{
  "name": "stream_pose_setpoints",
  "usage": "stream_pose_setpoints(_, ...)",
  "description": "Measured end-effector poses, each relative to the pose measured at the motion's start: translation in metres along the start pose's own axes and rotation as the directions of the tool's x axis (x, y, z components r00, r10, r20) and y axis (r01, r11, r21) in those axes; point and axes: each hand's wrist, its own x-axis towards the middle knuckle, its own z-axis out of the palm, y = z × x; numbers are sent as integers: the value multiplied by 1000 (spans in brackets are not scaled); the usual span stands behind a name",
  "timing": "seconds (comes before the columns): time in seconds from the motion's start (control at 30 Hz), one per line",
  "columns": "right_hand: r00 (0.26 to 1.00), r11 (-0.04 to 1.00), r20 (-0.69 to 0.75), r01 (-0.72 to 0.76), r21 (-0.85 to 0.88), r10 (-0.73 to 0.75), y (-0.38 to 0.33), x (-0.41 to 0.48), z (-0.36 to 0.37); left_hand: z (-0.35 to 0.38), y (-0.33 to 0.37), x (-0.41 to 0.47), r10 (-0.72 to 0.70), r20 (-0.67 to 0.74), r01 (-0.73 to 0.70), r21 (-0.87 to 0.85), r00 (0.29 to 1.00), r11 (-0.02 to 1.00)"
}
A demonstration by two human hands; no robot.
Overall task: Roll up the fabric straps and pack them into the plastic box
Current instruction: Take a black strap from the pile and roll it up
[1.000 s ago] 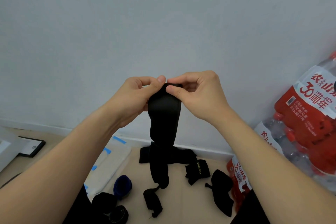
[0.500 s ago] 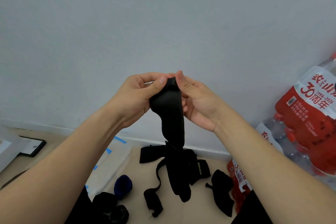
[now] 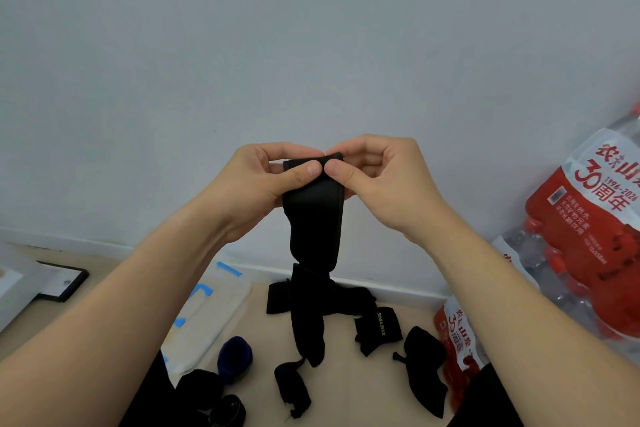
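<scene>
Head view, single frame.

Left grip (image 3: 256,184): thumb and curled fingers pinch the top edge of a black fabric strap (image 3: 313,218). Closed on the strap.

Right grip (image 3: 381,180): thumb and forefinger pinch the same top edge just beside the left thumb (image 3: 308,170); the two thumb tips nearly touch. The other fingers are curled behind the fabric.

Strap position: I read it as held up in mid-air in front of the pale wall (image 3: 311,45), top edge folded over between the two grips. The rest hangs straight down, narrowing below. Its lower end reaches the pile on the floor (image 3: 346,378); I cannot tell whether it touches the floor or only overlaps the pile.

On the floor, under the hands:
- loose black strap marked XUEYING (image 3: 379,329), spread out flat
- small rolled black strap (image 3: 292,388), near the hanging end
- rolled blue strap (image 3: 234,355), to the left
- black crumpled piece (image 3: 424,367), to the right
- two dark rolls at the lower edge, too dim to read.

Left: white mat with blue tape marks (image 3: 207,315) and a black-framed board (image 3: 64,282) against the wall.

Right: shrink-wrapped packs of bottled water, red labels (image 3: 588,236), stacked.
</scene>
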Motion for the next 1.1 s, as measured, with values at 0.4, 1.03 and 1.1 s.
stream_pose_setpoints(0.4,998,999,51,-25,-21,26,4,0,-5,-6,-2,2,2,-34,-3,-11,999,1000)
stream_pose_setpoints(1.03,1000,1000,-3,-7,4,7,5,0,-3,-2,-3,-1,112,20,-114,118,993,986)
stream_pose_setpoints(1.1,998,999,48,-38,-7,38,5,0,-3,-3,-5,0,150,2,-149,150,989,977)
